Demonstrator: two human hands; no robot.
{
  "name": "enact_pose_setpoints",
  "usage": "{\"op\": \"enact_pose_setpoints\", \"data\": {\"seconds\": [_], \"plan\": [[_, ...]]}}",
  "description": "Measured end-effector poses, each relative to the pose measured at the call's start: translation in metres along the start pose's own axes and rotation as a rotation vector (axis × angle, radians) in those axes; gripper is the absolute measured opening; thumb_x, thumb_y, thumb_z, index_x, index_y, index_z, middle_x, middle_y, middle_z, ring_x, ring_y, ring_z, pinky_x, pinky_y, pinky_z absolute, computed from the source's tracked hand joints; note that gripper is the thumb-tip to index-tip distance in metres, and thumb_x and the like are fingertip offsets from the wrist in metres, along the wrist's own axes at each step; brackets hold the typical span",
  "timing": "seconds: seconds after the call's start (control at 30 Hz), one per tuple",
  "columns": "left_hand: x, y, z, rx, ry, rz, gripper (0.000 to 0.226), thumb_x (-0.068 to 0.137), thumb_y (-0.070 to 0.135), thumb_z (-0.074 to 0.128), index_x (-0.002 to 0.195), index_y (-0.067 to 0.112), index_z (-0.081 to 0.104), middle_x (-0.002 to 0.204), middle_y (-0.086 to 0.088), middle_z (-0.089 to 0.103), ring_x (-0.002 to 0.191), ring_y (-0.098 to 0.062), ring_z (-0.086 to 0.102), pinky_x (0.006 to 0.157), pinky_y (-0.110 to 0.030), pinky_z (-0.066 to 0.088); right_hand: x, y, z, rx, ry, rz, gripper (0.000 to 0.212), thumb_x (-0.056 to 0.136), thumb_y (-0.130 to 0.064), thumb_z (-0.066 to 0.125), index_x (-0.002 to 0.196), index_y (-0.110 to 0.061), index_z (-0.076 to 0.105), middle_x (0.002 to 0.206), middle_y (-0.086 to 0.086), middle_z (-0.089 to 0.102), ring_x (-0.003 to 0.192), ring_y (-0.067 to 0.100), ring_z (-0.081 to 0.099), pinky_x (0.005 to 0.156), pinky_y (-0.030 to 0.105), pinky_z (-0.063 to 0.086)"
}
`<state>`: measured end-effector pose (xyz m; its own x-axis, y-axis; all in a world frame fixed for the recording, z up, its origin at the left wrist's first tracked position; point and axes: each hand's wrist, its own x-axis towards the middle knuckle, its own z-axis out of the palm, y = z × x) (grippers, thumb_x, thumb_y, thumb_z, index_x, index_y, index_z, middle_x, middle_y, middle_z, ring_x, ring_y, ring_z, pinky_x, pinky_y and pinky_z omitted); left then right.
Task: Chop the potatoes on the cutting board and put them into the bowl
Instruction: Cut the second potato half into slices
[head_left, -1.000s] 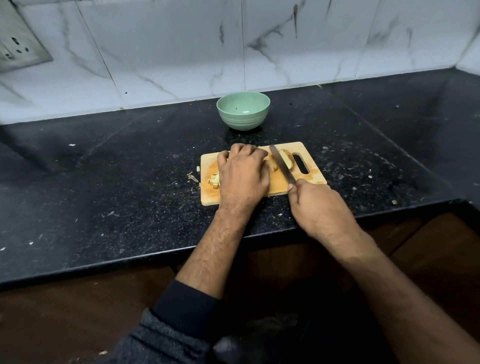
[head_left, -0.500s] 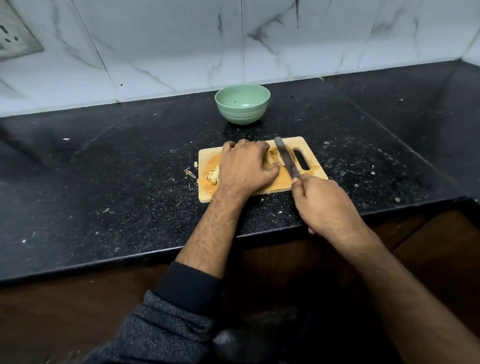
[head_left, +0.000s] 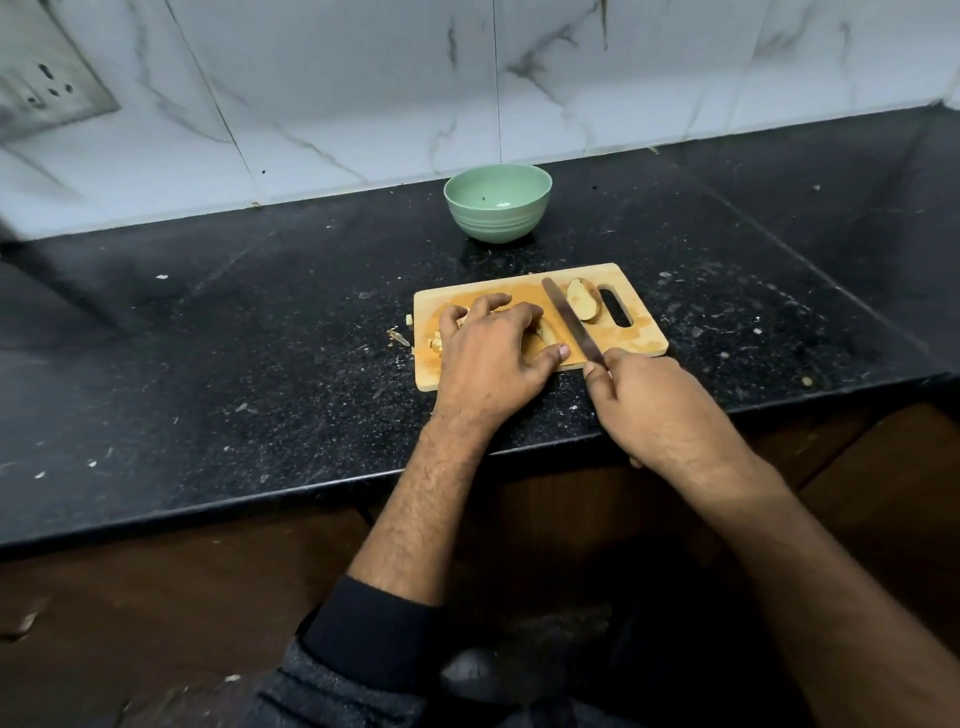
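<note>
A small wooden cutting board (head_left: 641, 332) lies on the black counter. My left hand (head_left: 491, 358) rests on it, fingers spread over potato pieces, mostly hidden; one piece (head_left: 545, 332) shows by my thumb and small bits (head_left: 435, 343) at the left. My right hand (head_left: 649, 405) grips a knife (head_left: 571, 319), whose blade lies across the board between my left hand and a potato half (head_left: 583, 305) near the handle slot. Behind the board stands a green bowl (head_left: 497, 202), which looks empty.
The black counter (head_left: 260, 338) is speckled with scraps, some beside the board's left edge (head_left: 399, 336). A marble-tiled wall (head_left: 363, 93) rises behind the bowl, with a socket plate (head_left: 47, 88) at upper left. The counter's front edge runs just under my wrists.
The potato half to the right of the blade is now uncovered. My left hand's fingers have spread out over the pieces. The knife stays across the board.
</note>
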<state>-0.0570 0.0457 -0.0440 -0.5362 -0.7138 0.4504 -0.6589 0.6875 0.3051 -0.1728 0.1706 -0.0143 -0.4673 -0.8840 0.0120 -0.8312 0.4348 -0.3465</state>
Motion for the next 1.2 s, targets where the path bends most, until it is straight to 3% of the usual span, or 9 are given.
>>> {"op": "enact_pose_setpoints", "data": {"seconds": [0.1,0.3,0.57,1.2], "plan": [[-0.001,0.000,-0.001,0.006,0.012,-0.002,0.047,0.087,0.057,0.063,0.124,0.028,0.065,0.122,0.007,0.066,0.131,-0.015,0.043,0.105,-0.044,0.020,-0.011,-0.002,-0.002,0.023,-0.052,-0.006,0.034,0.106,-0.045,0.034,0.082,-0.026,0.048,0.063,-0.002,0.064,0.039,0.012,0.062,0.062,0.033,0.058],[0.000,-0.002,0.000,-0.018,0.013,-0.015,0.044,0.088,0.053,0.064,0.123,0.029,0.067,0.117,0.012,0.062,0.124,-0.013,0.043,0.101,-0.043,0.021,-0.014,-0.003,-0.009,-0.022,-0.097,-0.002,0.031,0.106,-0.045,0.034,0.090,-0.026,0.053,0.061,0.000,0.065,0.043,0.013,0.063,0.065,0.036,0.059],[0.002,-0.004,0.002,-0.007,-0.001,-0.002,0.044,0.089,0.055,0.065,0.125,0.031,0.069,0.119,0.013,0.063,0.124,-0.013,0.043,0.104,-0.045,0.022,-0.011,-0.006,-0.025,-0.024,-0.198,-0.012,0.038,0.108,-0.045,0.031,0.083,-0.022,0.048,0.055,0.000,0.058,0.024,0.008,0.050,0.028,0.015,0.031],[0.007,-0.005,0.004,-0.048,-0.022,-0.032,0.039,0.087,0.052,0.068,0.122,0.033,0.071,0.118,0.016,0.060,0.120,-0.010,0.044,0.105,-0.042,0.023,0.009,-0.005,-0.026,-0.069,-0.270,-0.049,0.029,0.109,-0.041,0.030,0.098,-0.023,0.050,0.065,0.002,0.060,0.025,0.007,0.050,0.028,0.016,0.033]]}}
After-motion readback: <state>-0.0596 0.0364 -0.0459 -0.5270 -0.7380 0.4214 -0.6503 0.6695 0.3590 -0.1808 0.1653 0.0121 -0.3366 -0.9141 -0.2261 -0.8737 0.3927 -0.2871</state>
